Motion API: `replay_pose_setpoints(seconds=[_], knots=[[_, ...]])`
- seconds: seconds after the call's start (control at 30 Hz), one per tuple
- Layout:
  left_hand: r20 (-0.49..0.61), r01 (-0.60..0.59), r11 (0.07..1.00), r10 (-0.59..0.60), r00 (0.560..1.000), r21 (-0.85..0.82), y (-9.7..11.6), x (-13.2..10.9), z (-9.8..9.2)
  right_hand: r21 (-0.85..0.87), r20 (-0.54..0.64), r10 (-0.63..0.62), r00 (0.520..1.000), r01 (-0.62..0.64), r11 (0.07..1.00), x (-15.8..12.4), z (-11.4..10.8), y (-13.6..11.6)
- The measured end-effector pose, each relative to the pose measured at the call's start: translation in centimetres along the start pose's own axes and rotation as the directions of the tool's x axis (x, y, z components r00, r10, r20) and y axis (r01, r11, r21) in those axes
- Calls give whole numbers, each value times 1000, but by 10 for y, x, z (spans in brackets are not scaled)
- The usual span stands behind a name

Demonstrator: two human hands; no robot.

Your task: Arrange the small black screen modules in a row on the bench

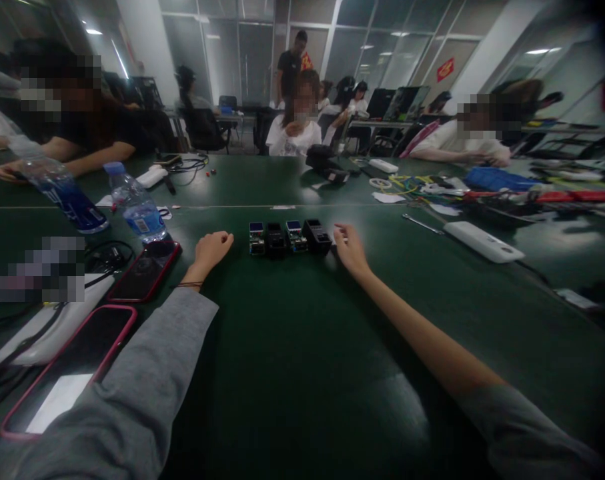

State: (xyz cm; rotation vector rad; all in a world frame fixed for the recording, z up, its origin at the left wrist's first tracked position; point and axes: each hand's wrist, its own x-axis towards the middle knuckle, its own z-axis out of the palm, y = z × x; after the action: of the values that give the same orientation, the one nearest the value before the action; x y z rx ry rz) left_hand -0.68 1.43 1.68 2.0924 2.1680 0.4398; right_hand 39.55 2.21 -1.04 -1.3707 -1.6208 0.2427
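A row of several small electronic modules [288, 238] stands on the green table [302, 373], some with blue tops, some black. My left hand [211, 250] rests on the table just left of the row, fingers curled into a loose fist with nothing visible in it. My right hand [349, 248] lies just right of the row, fingers bent and pressed together close to the rightmost black module [317, 235]; I cannot see whether it pinches anything. Both forearms reach out in grey sleeves.
Two phones in red cases [145, 273] [69, 370] and two water bottles [135, 212] [57, 190] lie at the left. A white power bank [483, 241] and cluttered tools and cables [482, 187] sit at the right. Other people sit across and beside the table.
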Motion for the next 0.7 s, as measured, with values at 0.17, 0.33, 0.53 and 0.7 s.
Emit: replay_pose_setpoints(seconds=[0.17,0.33,0.53,0.7], knots=[[12,-72,989,71,997,126,5,3,2,-171,25,-210,977,211,962,-11,13,-31],[49,-140,972,133,990,186,14,-2,-3,-273,184,-256,949,299,914,-19,19,-43],[51,-139,975,132,990,173,17,-6,-5,-297,233,-268,935,331,896,-21,19,-38],[54,-143,975,135,989,169,16,-6,-4,-338,196,-294,935,346,875,-22,14,-48]])
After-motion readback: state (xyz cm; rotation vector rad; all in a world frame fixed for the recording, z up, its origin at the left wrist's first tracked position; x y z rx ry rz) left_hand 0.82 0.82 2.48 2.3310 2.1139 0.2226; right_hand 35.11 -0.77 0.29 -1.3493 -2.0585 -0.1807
